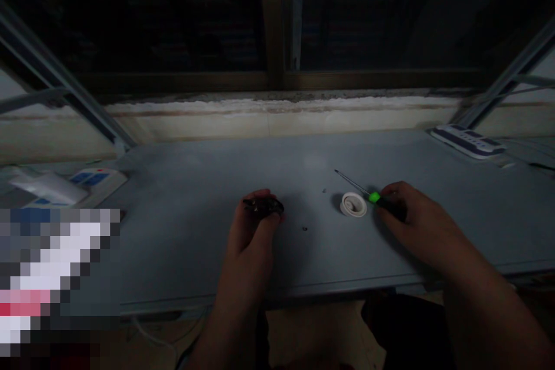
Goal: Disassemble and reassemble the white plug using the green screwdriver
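My left hand (254,231) is closed around a small dark part (263,206), pinched at the fingertips just above the grey table (182,196). My right hand (407,214) grips a screwdriver (373,196) with a green and black handle; its thin shaft points up and left, the tip near the table surface. A white round ring-shaped piece (353,204) lies flat on the table just left of my right hand, under the screwdriver shaft. Two tiny dark specks, perhaps screws (304,228), lie between my hands.
A white power strip (468,140) sits at the far right of the table. A box with blue and red marks (93,178) and a white object (41,186) lie at the left. A dark window and sill run behind. The room is dim.
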The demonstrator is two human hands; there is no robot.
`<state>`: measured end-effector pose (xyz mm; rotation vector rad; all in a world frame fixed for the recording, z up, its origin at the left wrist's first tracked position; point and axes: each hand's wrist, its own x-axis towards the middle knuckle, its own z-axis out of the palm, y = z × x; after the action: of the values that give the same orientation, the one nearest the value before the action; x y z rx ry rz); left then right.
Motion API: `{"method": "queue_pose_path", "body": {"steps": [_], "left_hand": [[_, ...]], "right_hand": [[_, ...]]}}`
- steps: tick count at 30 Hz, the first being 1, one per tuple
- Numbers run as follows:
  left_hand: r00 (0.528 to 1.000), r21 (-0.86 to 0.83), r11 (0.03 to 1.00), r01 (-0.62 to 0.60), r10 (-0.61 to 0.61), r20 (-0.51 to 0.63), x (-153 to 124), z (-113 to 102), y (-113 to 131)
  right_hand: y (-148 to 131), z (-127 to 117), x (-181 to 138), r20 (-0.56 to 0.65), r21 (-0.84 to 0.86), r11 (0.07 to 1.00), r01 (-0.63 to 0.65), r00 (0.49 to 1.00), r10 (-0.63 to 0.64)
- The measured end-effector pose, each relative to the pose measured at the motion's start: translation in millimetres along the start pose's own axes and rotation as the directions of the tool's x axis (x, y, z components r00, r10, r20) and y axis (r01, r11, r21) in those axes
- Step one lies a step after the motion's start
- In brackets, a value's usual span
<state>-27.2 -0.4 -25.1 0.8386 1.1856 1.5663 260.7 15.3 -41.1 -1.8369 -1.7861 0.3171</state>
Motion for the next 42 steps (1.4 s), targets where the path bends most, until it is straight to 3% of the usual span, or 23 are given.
{"method": "queue_pose_path", "body": {"steps": [2, 4, 6, 7, 9, 11, 14, 26, 30, 35, 39, 42], "left_hand": [[1.000, -0.045, 0.999, -0.010, 0.011, 0.026, 1, -2, -4], [0.999, -0.078, 0.997, -0.020, 0.024, 0.041, 3, -3, -9], [0.998, -0.094, 0.995, -0.023, 0.028, 0.050, 4, -3, -11], [0.998, -0.097, 0.995, -0.021, 0.026, 0.052, 4, -3, -12], [0.999, -0.089, 0.996, -0.012, 0.017, 0.048, 4, -2, -10], [0.999, -0.079, 0.997, 0.003, 0.001, 0.052, 3, -2, -8], [0.997, -0.098, 0.994, 0.047, -0.041, 0.064, 1, -3, -5], [0.990, -0.198, 0.975, 0.104, -0.082, 0.115, 1, -3, -2], [0.969, -0.194, 0.971, 0.136, -0.090, 0.232, -5, -5, -3], [0.928, -0.146, 0.968, 0.202, -0.142, 0.343, -16, -3, -8], [0.925, -0.074, 0.985, 0.154, -0.117, 0.362, -18, 1, -6], [0.894, -0.007, 0.992, 0.123, -0.108, 0.435, -17, 2, 1]], "right_hand": [[-2, -2, 0, -0.017, -0.034, 0.999, 0.014, 1.000, -0.015], [-11, -5, -4, -0.135, -0.101, 0.993, 0.059, 0.988, -0.072], [-31, -5, -13, -0.294, -0.145, 0.981, 0.131, 0.941, -0.169], [-45, -4, -19, -0.311, -0.110, 0.973, 0.204, 0.923, -0.228], [-73, 4, -30, -0.199, 0.039, 0.936, 0.349, 0.921, -0.335], [-96, 16, -38, 0.011, 0.163, 0.916, 0.368, 0.927, -0.374], [-112, 33, -37, 0.120, 0.160, 0.931, 0.327, 0.930, -0.348], [-113, 47, -23, 0.107, 0.118, 0.929, 0.350, 0.926, -0.362], [-107, 37, -22, 0.067, 0.287, 0.916, 0.280, 0.948, -0.311], [-100, 28, -23, 0.068, 0.675, 0.721, 0.154, 0.961, -0.269], [-95, 30, -21, 0.070, 0.788, 0.609, 0.091, 0.970, -0.235], [-91, 32, -20, 0.088, 0.833, 0.551, 0.047, 0.972, -0.217]]}}
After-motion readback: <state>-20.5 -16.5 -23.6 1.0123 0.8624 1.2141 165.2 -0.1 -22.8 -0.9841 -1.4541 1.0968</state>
